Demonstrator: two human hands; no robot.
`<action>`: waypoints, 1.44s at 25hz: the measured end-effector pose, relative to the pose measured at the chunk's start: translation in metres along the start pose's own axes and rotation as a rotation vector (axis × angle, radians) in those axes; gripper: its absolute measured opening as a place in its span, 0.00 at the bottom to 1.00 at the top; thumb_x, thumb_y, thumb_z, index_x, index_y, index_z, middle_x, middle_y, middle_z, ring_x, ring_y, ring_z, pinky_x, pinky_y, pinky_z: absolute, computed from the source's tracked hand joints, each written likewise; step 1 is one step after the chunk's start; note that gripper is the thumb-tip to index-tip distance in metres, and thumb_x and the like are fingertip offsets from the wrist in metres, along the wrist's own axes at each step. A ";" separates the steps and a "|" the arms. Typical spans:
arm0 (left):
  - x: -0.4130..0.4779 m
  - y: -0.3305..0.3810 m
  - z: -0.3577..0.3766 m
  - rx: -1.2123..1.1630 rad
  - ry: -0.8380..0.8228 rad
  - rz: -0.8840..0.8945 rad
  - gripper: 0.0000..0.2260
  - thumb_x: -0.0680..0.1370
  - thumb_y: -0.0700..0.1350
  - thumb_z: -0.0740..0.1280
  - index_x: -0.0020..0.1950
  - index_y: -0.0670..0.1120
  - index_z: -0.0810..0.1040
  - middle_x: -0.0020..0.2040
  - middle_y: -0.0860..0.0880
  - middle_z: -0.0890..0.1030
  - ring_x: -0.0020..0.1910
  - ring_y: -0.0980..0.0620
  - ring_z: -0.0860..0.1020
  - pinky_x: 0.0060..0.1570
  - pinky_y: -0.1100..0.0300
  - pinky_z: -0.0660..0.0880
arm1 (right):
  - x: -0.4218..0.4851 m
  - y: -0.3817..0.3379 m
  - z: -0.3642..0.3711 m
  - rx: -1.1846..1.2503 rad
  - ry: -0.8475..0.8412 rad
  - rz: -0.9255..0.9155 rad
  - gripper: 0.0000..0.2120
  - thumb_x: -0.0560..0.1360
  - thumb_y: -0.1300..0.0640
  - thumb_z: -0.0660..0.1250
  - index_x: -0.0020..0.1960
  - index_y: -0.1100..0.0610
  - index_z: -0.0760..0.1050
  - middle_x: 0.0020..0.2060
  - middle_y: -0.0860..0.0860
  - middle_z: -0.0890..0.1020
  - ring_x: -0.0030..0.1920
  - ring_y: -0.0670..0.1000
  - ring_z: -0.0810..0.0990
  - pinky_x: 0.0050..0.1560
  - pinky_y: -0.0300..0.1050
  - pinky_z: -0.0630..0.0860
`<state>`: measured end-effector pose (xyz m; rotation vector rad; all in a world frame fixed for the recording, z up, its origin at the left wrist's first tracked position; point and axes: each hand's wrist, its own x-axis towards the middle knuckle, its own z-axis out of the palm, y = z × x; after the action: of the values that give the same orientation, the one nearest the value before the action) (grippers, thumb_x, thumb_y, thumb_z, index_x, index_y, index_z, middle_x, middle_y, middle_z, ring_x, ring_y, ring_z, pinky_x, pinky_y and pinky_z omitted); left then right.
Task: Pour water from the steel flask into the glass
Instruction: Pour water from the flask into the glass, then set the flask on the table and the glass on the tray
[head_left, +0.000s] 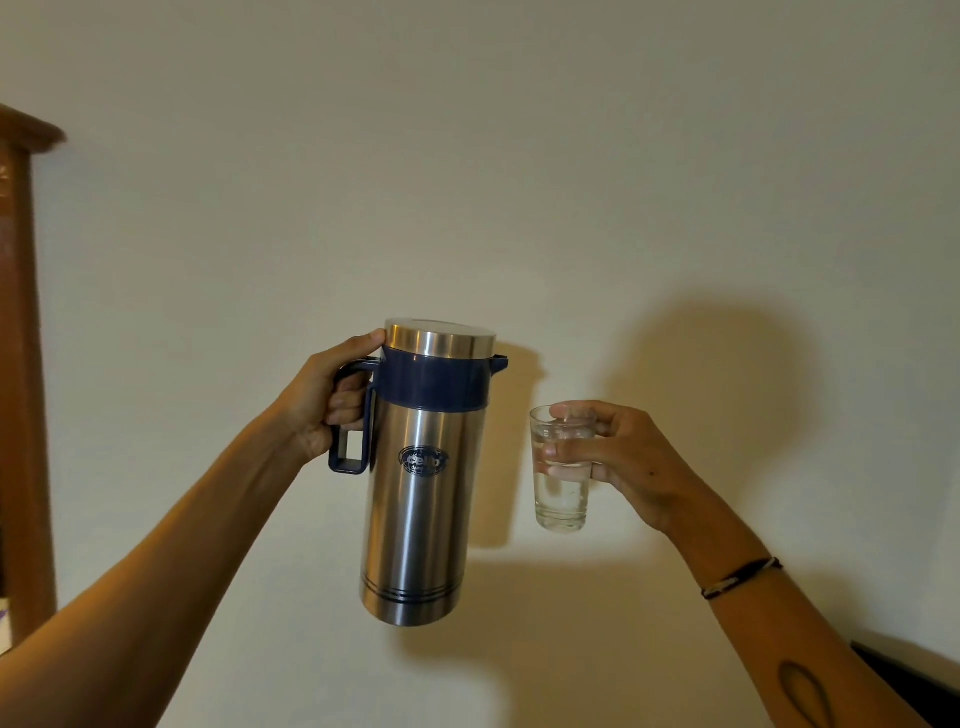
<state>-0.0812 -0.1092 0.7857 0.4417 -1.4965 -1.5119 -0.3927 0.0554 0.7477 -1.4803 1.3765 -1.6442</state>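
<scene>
Nearly upright steel flask (421, 483), spout rightward toward glass (562, 470).

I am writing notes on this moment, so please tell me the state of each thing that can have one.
steel flask: held in the air, nearly upright, lid on, not pouring.
glass: held in the air, upright, holding water.
left hand: closed around the flask handle.
right hand: closed around the glass.

Head-worn view, facing wall (519, 156), close
</scene>
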 end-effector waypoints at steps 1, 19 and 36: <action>-0.002 -0.004 -0.001 -0.003 0.004 0.004 0.28 0.67 0.62 0.77 0.23 0.51 0.64 0.19 0.54 0.62 0.16 0.57 0.58 0.27 0.58 0.50 | -0.001 0.000 0.001 0.002 0.003 0.004 0.30 0.59 0.62 0.89 0.60 0.58 0.88 0.58 0.61 0.90 0.61 0.65 0.89 0.67 0.71 0.83; -0.174 -0.366 -0.094 0.031 0.261 -0.228 0.24 0.74 0.56 0.71 0.24 0.45 0.72 0.18 0.52 0.65 0.19 0.56 0.61 0.21 0.62 0.60 | -0.139 0.301 0.058 -0.103 -0.015 0.414 0.33 0.64 0.72 0.86 0.64 0.52 0.82 0.62 0.55 0.88 0.62 0.56 0.87 0.56 0.44 0.87; -0.416 -0.762 -0.145 0.190 0.304 -0.694 0.21 0.74 0.51 0.75 0.25 0.44 0.76 0.21 0.53 0.69 0.22 0.50 0.65 0.25 0.39 0.65 | -0.451 0.735 0.135 -0.328 -0.079 0.967 0.37 0.68 0.70 0.85 0.72 0.54 0.75 0.70 0.53 0.80 0.71 0.55 0.78 0.73 0.63 0.78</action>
<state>-0.0284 0.0017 -0.0861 1.3485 -1.3052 -1.7128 -0.3222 0.1573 -0.1159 -0.7595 1.9400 -0.7606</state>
